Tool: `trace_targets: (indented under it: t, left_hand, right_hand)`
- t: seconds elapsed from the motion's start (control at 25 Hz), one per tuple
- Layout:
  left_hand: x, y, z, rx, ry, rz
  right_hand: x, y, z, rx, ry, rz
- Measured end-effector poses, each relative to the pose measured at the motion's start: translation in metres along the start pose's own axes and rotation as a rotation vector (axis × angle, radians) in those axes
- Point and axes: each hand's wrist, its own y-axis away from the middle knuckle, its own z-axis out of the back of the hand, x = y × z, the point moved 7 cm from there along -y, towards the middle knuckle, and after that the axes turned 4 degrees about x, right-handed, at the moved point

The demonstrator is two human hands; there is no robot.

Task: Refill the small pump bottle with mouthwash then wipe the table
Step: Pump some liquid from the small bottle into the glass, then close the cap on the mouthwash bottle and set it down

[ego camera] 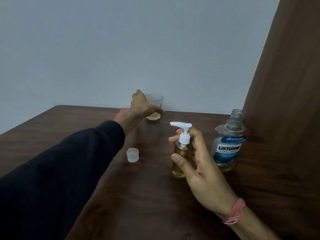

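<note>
Dark sleeve [57, 179], brown wooden table [138, 196], pale blue-grey wall [121, 49]

Bottles, cap and glass on a dark wooden table [86, 135]

Small clear pump bottle [181, 158] stands left of the uncapped clear plastic mouthwash bottle [227, 144]; translucent plastic cap [132, 154] lies further left; clear drinking glass [154, 106] sits behind, near the wall.

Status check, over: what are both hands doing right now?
Right hand holds pump bottle, pump on. Left hand reaching at glass. Mouthwash bottle uncapped; cap on table.
</note>
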Motion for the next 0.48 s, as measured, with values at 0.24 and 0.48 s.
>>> trace_targets:
  t: [0.24, 0.48]
  left_hand:
    - [-0.008, 0.165, 0.042, 0.025, 0.29, -0.357]
    - [0.002, 0.246, -0.002, 0.437, 0.176, -0.273]
  right_hand:
    - [0.005, -0.001, 0.002, 0.016, -0.075, -0.008]
    - [0.007, -0.009, 0.007, -0.024, -0.114, -0.055]
